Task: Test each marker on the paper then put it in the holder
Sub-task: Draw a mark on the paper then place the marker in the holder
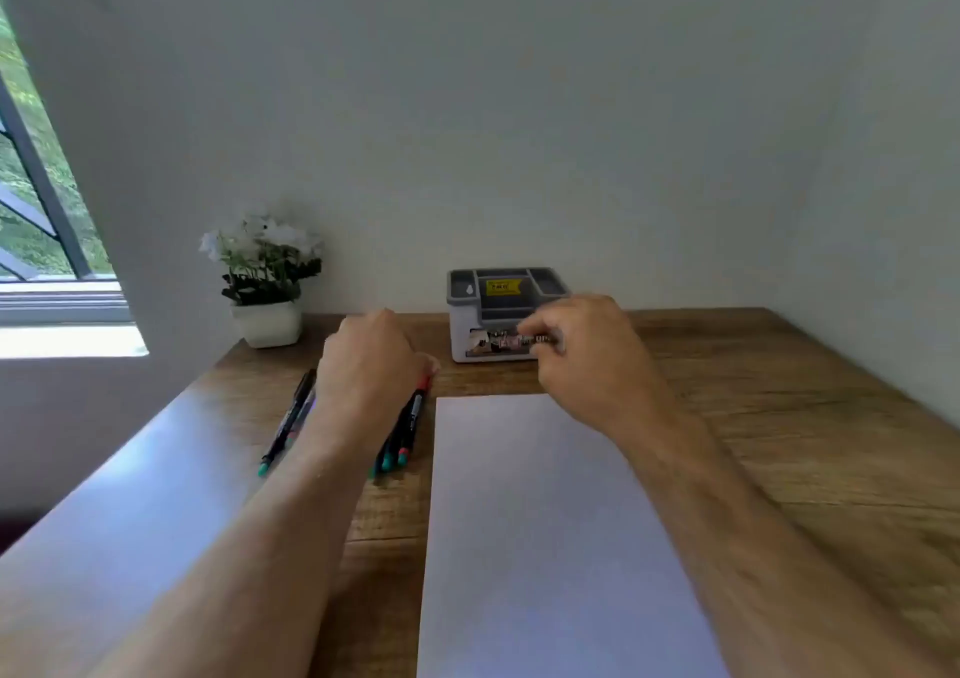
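Several dark markers lie on the wooden desk left of a white sheet of paper (pixel 545 532). One pair (pixel 289 420) with a teal end lies apart at the left, and the others (pixel 401 441) sit beside the paper's edge. My left hand (pixel 371 365) rests curled over this second group, fingertips closed on the far end of a red-capped marker (pixel 418 403). The grey and white holder (pixel 460 314) stands at the back against the wall, with a yellow sticker inside. My right hand (pixel 584 350) hovers just in front of the holder, fingers curled, with nothing visible in them.
A white pot of white flowers (pixel 267 321) stands at the desk's back left corner. A window (pixel 31 199) is at the far left, and a plain wall runs right behind the desk. Bare desk wood (pixel 805 417) lies to the right of the paper.
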A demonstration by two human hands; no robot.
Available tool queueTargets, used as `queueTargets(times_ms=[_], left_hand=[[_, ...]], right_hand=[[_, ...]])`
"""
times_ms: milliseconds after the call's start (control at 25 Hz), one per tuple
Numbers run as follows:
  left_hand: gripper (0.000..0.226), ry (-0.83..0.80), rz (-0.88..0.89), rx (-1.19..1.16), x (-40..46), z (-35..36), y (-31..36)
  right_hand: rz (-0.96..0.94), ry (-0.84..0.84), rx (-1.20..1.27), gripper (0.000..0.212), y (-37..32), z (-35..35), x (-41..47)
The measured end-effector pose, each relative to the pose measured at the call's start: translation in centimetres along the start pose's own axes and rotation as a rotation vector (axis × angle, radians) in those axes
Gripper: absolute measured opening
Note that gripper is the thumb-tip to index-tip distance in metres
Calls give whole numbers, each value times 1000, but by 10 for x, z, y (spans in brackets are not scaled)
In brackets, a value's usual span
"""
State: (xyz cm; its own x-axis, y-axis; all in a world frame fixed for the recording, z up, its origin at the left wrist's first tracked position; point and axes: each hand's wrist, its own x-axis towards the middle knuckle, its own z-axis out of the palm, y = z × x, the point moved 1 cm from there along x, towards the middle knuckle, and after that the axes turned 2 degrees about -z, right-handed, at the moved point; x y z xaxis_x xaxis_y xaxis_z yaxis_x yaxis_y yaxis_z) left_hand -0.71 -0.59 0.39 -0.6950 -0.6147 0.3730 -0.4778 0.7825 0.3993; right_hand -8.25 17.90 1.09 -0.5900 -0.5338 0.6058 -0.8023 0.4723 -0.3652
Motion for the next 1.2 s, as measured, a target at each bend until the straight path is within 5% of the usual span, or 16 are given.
queueTargets(times_ms=[400, 680, 1080, 1200], left_hand=[[37, -52, -25, 199, 3, 15, 8], [21, -16, 0, 286, 3, 24, 13], [12, 15, 50, 244, 6, 32, 18], [31, 95, 32, 110, 10, 23, 16]], right_hand=[[8, -161, -123, 43, 0, 18, 4], [50, -225, -137, 46, 1, 25, 5], [91, -293, -145, 44, -2, 23, 6], [104, -371, -118, 39, -4, 24, 5]])
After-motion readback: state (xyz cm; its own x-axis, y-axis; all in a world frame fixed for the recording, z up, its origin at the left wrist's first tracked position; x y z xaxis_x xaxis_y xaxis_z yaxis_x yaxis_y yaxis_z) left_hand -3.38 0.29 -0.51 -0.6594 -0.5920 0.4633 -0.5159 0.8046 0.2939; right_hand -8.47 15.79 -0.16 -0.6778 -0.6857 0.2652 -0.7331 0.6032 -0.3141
